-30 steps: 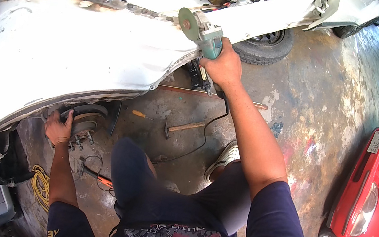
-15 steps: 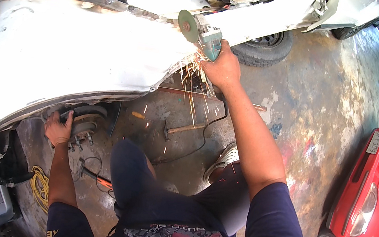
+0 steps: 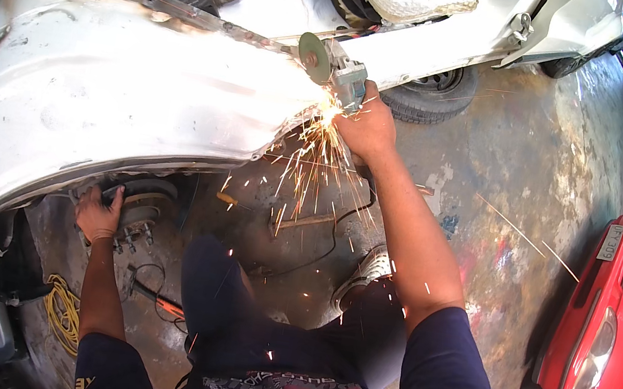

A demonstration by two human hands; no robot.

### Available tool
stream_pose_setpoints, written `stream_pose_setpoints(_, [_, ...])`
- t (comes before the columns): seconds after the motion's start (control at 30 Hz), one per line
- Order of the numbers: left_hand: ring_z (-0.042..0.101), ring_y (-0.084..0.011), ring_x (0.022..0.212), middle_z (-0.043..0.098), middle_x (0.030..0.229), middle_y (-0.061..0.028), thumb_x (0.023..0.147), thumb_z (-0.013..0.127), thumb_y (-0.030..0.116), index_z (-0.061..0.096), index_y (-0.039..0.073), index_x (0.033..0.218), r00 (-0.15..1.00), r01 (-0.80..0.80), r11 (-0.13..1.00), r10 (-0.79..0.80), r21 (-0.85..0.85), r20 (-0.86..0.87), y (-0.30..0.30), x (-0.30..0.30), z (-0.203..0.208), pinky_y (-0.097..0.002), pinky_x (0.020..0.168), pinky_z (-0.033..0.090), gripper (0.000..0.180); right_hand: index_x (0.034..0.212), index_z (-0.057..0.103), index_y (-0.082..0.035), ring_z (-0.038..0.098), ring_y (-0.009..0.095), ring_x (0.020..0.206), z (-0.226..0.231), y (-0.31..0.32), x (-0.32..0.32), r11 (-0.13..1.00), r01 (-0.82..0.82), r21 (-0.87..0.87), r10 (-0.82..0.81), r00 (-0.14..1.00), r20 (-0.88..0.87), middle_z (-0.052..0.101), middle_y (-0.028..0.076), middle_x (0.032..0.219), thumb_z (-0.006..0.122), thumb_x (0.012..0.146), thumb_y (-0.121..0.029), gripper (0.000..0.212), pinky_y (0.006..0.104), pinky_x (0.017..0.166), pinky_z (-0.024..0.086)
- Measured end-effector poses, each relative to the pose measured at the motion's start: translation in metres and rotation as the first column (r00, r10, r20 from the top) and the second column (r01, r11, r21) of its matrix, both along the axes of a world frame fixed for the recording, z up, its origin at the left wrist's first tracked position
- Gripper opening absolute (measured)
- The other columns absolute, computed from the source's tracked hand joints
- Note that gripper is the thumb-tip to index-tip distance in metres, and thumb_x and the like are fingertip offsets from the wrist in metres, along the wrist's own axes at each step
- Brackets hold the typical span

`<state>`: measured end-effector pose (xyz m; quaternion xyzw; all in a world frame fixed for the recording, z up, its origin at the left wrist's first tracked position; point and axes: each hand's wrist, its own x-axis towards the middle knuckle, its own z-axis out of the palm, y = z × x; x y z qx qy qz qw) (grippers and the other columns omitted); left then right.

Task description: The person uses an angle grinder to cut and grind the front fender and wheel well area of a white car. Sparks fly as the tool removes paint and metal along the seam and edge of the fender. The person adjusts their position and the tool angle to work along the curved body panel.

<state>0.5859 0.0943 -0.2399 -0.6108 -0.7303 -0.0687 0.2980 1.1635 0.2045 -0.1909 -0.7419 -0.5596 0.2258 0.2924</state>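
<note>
My right hand [image 3: 368, 124] is wrapped round the body of an angle grinder [image 3: 345, 79] with a greenish disc [image 3: 314, 58]. The grinder is against the lower edge of a white car body panel [image 3: 135, 80], where a bright glare hides the exact contact. Sparks [image 3: 323, 144] spray downward past my hand. At the left, under the wheel arch, my left hand [image 3: 97, 215] rests with thumb and fingers apart on the wheel hub and brake assembly [image 3: 137, 217]. Its fingertips are partly hidden there.
A hammer [image 3: 306, 221] lies on the floor beside the grinder's cord [image 3: 319, 254]. A loose tyre [image 3: 430, 99] sits below the car's sill. Coiled yellow cord [image 3: 61, 314] and an orange tool [image 3: 170, 307] are at lower left. A red car [image 3: 599, 318] stands at the right.
The grinder and my right hand have shifted slightly right and down in view. The spark spray has grown denser and wider. My left hand stays at the hub.
</note>
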Motion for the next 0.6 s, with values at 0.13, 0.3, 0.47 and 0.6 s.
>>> stream_pose_setpoints(0.13, [0.071, -0.0400, 0.107, 0.077, 0.115, -0.0142, 0.093, 0.070, 0.068, 0.076, 0.006, 0.107, 1.000, 0.006, 1.000, -0.006, -0.002, 0.020, 0.001, -0.006, -0.004, -0.0508, 0.093, 0.056, 0.064, 0.153, 0.047, 0.004, 0.072, 0.046, 0.118, -0.001, -0.002, 0.006, 0.999, -0.044, 0.021, 0.044, 0.999, 0.030, 0.075, 0.032, 0.123, 0.081, 0.082, -0.033, 0.087, 0.0513, 0.101, 0.058])
stream_pose_setpoints(0.3, [0.072, -0.0408, 0.108, 0.077, 0.118, -0.0160, 0.093, 0.071, 0.068, 0.075, 0.005, 0.109, 0.999, -0.036, 0.999, 0.036, -0.032, 0.018, -0.004, -0.009, -0.002, -0.0512, 0.094, 0.056, 0.065, 0.153, 0.047, 0.005, 0.072, 0.046, 0.118, 0.003, -0.001, -0.002, 0.999, -0.023, -0.027, 0.024, 1.000, 0.020, 0.074, 0.031, 0.124, 0.082, 0.081, -0.035, 0.090, 0.0501, 0.102, 0.058])
stream_pose_setpoints(0.47, [0.072, -0.0408, 0.108, 0.077, 0.118, -0.0172, 0.092, 0.072, 0.067, 0.075, 0.005, 0.108, 0.999, 0.010, 1.000, -0.010, 0.004, 0.050, 0.009, 0.015, -0.006, -0.0514, 0.094, 0.056, 0.065, 0.151, 0.049, 0.005, 0.071, 0.045, 0.121, -0.068, 0.024, 0.036, 0.982, -0.103, 0.156, 0.077, 0.984, 0.163, 0.073, 0.031, 0.127, 0.082, 0.084, -0.042, 0.089, 0.0480, 0.101, 0.058])
stream_pose_setpoints(0.6, [0.071, -0.0407, 0.108, 0.076, 0.116, -0.0168, 0.092, 0.072, 0.067, 0.074, 0.005, 0.106, 0.999, -0.038, 0.998, 0.040, -0.045, 0.034, -0.013, -0.014, 0.010, -0.0517, 0.093, 0.056, 0.064, 0.145, 0.053, 0.003, 0.072, 0.043, 0.118, -0.077, 0.039, 0.009, 0.952, -0.280, 0.121, 0.249, 0.943, 0.221, 0.074, 0.028, 0.122, 0.077, 0.089, -0.045, 0.078, 0.0453, 0.099, 0.058])
